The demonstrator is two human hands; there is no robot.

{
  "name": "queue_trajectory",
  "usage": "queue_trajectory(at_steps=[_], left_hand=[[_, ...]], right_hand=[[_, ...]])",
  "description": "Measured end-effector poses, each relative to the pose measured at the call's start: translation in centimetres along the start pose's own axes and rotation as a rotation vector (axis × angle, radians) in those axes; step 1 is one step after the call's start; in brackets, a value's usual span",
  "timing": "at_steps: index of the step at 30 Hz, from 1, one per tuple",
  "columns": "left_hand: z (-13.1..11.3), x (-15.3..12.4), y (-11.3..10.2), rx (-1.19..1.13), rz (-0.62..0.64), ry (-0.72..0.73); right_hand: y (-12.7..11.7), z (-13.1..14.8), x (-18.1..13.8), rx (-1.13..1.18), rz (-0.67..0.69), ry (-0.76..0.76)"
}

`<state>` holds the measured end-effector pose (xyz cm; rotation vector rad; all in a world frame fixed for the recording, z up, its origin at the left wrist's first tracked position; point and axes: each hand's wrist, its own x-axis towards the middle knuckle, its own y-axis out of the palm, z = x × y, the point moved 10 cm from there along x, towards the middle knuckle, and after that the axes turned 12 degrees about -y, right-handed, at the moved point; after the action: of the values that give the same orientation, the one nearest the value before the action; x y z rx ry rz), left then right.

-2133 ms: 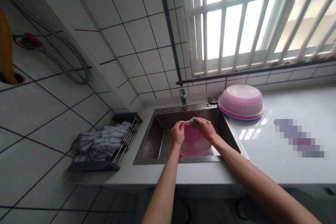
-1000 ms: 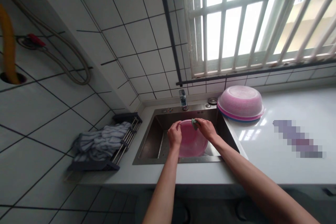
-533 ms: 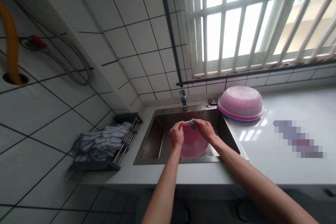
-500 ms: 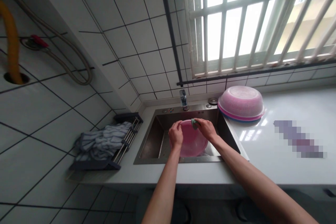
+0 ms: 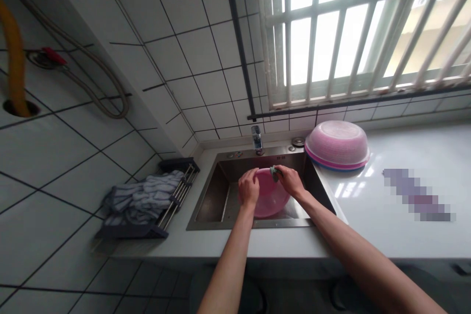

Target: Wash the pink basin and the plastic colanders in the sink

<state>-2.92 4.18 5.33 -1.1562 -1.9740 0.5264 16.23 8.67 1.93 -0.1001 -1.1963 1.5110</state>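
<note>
A pink plastic basin [image 5: 270, 203] is tilted inside the steel sink [image 5: 212, 201]. My left hand [image 5: 249, 187] grips its rim on the left side, fingers bent over the edge. In my right hand [image 5: 290, 180] is a small green cloth [image 5: 274, 172], pinched against the basin's far rim on the right. Whether the cloth is a rag or a scouring pad is too small to tell for certain. Behind the basin stands the chrome faucet [image 5: 256, 138].
Upside-down pink basins [image 5: 337, 142] are stacked right of the sink on the white counter [image 5: 397, 152]. A blurred-out item [image 5: 419, 196] lies farther right. At left, a rack [image 5: 176, 201] carries a striped grey cloth [image 5: 145, 196]. A barred window [image 5: 331, 49] is above.
The basin has tilted slightly and my left hand has shifted a little to the right on its rim. My right hand and the green cloth have moved slightly along the rim.
</note>
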Motion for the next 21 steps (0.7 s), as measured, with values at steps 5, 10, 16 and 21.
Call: queue_trajectory(at_steps=[5, 10, 16, 21], left_hand=[[0.1, -0.3, 0.7, 0.003, 0.057, -0.002], [-1.6, -1.0, 2.2, 0.069, 0.161, 0.108], [2.2, 0.3, -0.2, -0.083, -0.015, -0.134], [2.9, 0.8, -1.1, -0.090, -0.069, -0.126]], right_hand=[[0.3, 0.8, -0.3, -0.019, 0.037, -0.014], [1.8, 3.2, 0.1, -0.041, 0.140, -0.111], [0.1, 0.5, 0.2, -0.085, 0.058, 0.020], [-0.3, -1.6, -0.4, -0.089, 0.052, 0.100]])
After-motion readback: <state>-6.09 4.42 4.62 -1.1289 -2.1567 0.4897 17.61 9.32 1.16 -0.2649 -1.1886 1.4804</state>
